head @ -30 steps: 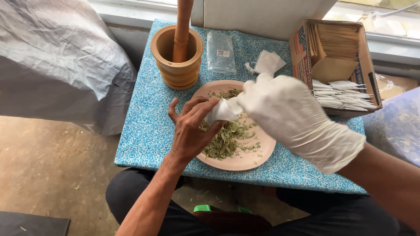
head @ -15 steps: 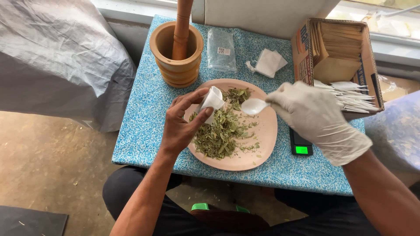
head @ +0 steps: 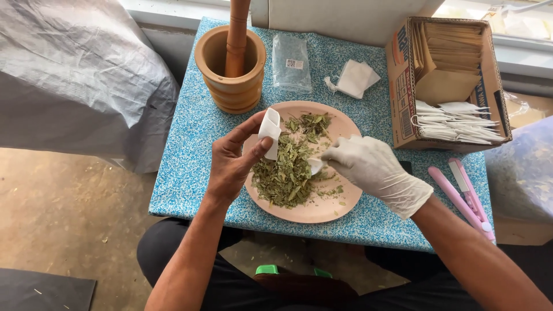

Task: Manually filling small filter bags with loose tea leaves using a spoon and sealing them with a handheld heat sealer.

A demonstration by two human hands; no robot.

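The bare left hand (head: pixel 233 161) is hovering over the 9 o'clock edge of the pink plate (head: pixel 337 207), pinching a small white filter bag (head: pixel 269 132) between thumb and fingers. The bag is standing nearly upright: its long axis is running from 6 to 12 o'clock, and its upper end is pointing away from the person, toward the wooden mortar (head: pixel 230 75). Whether that upper end is the open mouth cannot be told.

The gloved right hand (head: pixel 374 170) is reaching in from 3 o'clock, its fingers closing on a small white scoop (head: pixel 315 166) whose tip is pointing toward 9 o'clock and dipping into the pile of dried green leaves (head: pixel 288 173) at the plate's centre. Bag and scoop are sitting near each other but apart.

The plate is resting at the near middle of the blue speckled table (head: pixel 184 173). At 11 o'clock the mortar is holding a wooden pestle (head: pixel 237 34) upright. At 12 o'clock a clear plastic packet (head: pixel 291 63) is lying flat, with loose white bags (head: pixel 356 78) at 1 o'clock. At 2 o'clock a cardboard box (head: pixel 403 86) is holding brown envelopes and filled white bags. At 4 o'clock a pink heat sealer (head: pixel 466 196) is lying with its long axis running diagonally.
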